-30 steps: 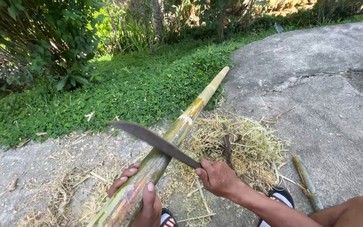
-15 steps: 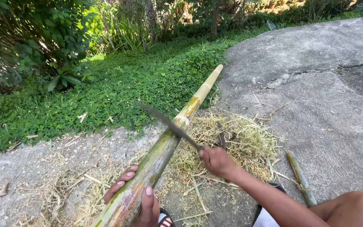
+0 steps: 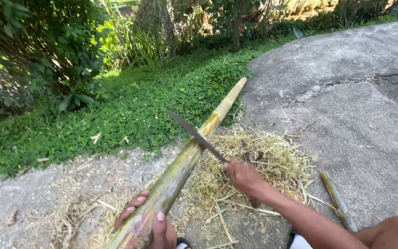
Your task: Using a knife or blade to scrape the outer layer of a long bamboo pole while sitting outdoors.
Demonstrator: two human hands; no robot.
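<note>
A long, green-and-yellow bamboo pole (image 3: 185, 161) is seen lying at a slant, its near end low at the bottom edge of the view and its pale far tip reaching up to the border of the green ground-cover plants (image 3: 130, 110). The near end of the pole is gripped by the left hand (image 3: 150, 226), whose fingers (image 3: 134, 205) are wrapped around it from the left side while the thumb is laid along its right side. A long, dark, slightly curved metal blade (image 3: 194, 134) is held by the right hand (image 3: 242, 176), with the fingers closed tightly about the handle, which is hidden inside the fist. The blade is laid across the middle of the pole, its edge touching the surface and its tip pointing to the far left. A heap of dry, straw-coloured shavings (image 3: 272, 161) is spread on the grey, cracked concrete ground (image 3: 346, 92) just right of the pole and beneath the right hand. A short, green piece of cut bamboo (image 3: 337, 203) is seen lying on the concrete to the near right, beside the right forearm. Dense leafy shrubs (image 3: 33, 50) are ranged along the far left.
</note>
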